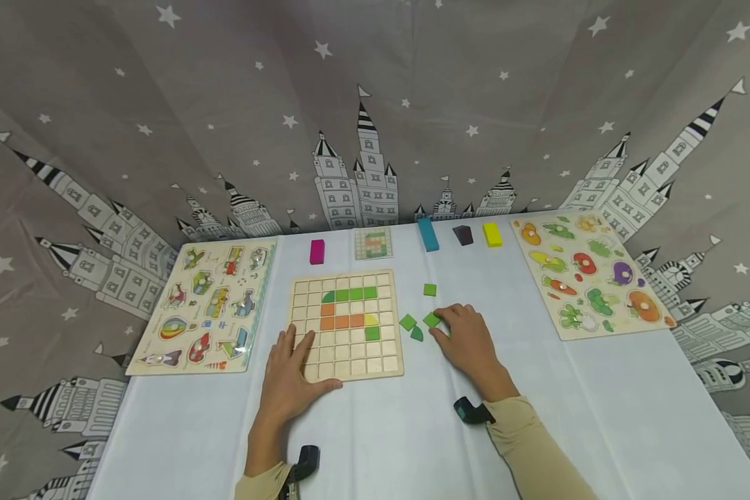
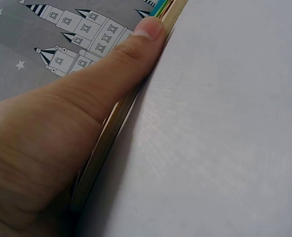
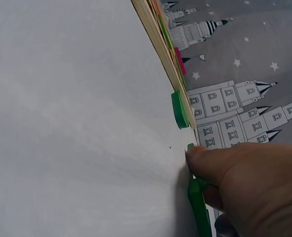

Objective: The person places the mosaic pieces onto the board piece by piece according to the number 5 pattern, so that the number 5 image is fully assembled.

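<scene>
A wooden grid board (image 1: 350, 361) lies on the white table with green, orange and yellow tiles set in some squares. My left hand (image 1: 287, 382) rests at its lower left corner, fingers spread on the left side and thumb (image 2: 136, 42) along the front edge. Right of the board, my right hand (image 1: 471, 344) pinches a green square tile (image 1: 432, 319) between thumb and fingertips. Another green square (image 1: 407, 322) and a green quarter-round tile (image 1: 417, 334) lie just left of it. A further green square (image 1: 430, 289) sits farther back.
Behind the board stands a small pattern card (image 1: 373, 244), with magenta (image 1: 317, 252), blue (image 1: 428, 235), dark (image 1: 463, 235) and yellow (image 1: 492, 235) blocks nearby. A vehicle puzzle (image 1: 187, 312) lies left, a vegetable puzzle (image 1: 575, 264) right. A grey castle-print curtain (image 1: 412, 83) hangs behind.
</scene>
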`<move>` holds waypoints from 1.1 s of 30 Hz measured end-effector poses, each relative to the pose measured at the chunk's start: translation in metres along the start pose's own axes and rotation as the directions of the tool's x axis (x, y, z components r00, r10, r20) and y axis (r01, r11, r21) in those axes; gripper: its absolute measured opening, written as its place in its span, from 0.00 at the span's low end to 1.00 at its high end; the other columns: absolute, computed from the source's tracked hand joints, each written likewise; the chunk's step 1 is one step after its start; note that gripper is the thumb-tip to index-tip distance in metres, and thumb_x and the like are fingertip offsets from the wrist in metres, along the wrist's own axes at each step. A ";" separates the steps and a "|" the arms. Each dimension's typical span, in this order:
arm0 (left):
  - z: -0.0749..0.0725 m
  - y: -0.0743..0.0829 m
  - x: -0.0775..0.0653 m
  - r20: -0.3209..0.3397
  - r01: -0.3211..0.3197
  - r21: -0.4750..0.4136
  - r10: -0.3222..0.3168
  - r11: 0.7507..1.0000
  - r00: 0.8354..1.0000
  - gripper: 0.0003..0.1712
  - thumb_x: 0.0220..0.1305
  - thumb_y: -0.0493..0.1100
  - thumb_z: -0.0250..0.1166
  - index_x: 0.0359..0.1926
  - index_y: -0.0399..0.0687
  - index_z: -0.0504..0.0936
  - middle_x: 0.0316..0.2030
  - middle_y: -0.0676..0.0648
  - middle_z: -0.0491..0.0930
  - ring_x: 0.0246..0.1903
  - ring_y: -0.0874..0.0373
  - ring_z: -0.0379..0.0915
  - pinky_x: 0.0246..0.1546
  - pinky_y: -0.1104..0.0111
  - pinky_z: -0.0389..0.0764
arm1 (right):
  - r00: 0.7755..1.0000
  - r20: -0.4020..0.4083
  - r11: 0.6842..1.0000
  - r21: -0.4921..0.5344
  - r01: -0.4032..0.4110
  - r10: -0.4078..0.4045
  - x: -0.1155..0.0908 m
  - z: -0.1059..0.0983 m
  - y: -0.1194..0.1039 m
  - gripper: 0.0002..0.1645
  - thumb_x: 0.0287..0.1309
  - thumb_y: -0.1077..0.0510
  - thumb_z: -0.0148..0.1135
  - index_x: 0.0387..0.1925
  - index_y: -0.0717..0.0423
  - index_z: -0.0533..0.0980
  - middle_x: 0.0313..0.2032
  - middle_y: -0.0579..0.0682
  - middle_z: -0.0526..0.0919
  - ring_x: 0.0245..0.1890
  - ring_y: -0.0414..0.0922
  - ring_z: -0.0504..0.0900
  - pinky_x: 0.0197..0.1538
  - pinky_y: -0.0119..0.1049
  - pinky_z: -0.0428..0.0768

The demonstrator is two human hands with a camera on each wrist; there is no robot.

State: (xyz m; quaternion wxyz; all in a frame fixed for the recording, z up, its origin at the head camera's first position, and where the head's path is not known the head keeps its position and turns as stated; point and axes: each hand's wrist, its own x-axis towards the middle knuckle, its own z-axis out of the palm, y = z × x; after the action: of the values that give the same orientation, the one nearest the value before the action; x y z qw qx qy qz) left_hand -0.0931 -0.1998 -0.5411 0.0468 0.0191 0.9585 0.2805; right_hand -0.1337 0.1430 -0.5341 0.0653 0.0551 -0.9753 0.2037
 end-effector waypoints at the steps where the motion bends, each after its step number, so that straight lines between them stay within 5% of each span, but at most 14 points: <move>1: 0.000 0.000 0.000 -0.001 -0.001 0.001 0.001 1.000 1.000 0.70 0.39 0.71 0.80 0.78 0.48 0.61 0.82 0.36 0.40 0.81 0.34 0.32 0.80 0.40 0.38 | 1.000 0.002 1.000 0.003 -0.005 0.005 0.000 0.000 -0.001 0.21 0.63 0.50 0.70 0.55 0.52 0.83 0.50 0.54 0.86 0.46 0.51 0.79 0.49 0.47 0.80; 22: 0.001 -0.001 0.000 -0.019 -0.013 0.003 0.013 1.000 1.000 0.69 0.39 0.71 0.80 0.78 0.48 0.62 0.82 0.36 0.41 0.81 0.34 0.33 0.80 0.39 0.40 | 0.997 -0.062 0.995 0.077 0.058 -0.053 0.002 0.009 0.002 0.20 0.63 0.53 0.71 0.55 0.51 0.84 0.49 0.52 0.86 0.45 0.51 0.80 0.47 0.45 0.80; 33: 0.001 -0.001 -0.001 -0.001 -0.003 0.011 0.003 1.000 1.000 0.70 0.39 0.72 0.80 0.78 0.47 0.61 0.82 0.35 0.40 0.81 0.33 0.32 0.80 0.39 0.39 | 0.957 -0.100 0.945 0.162 0.285 -0.271 -0.006 0.014 -0.017 0.16 0.61 0.53 0.73 0.51 0.48 0.86 0.47 0.47 0.86 0.42 0.45 0.79 0.44 0.40 0.79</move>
State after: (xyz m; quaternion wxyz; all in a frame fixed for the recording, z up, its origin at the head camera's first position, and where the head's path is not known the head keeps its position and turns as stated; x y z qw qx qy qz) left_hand -0.0921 -0.2004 -0.5422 0.0459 0.0207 0.9600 0.2753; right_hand -0.1274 0.1225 -0.5415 0.1255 0.1898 -0.9329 0.2793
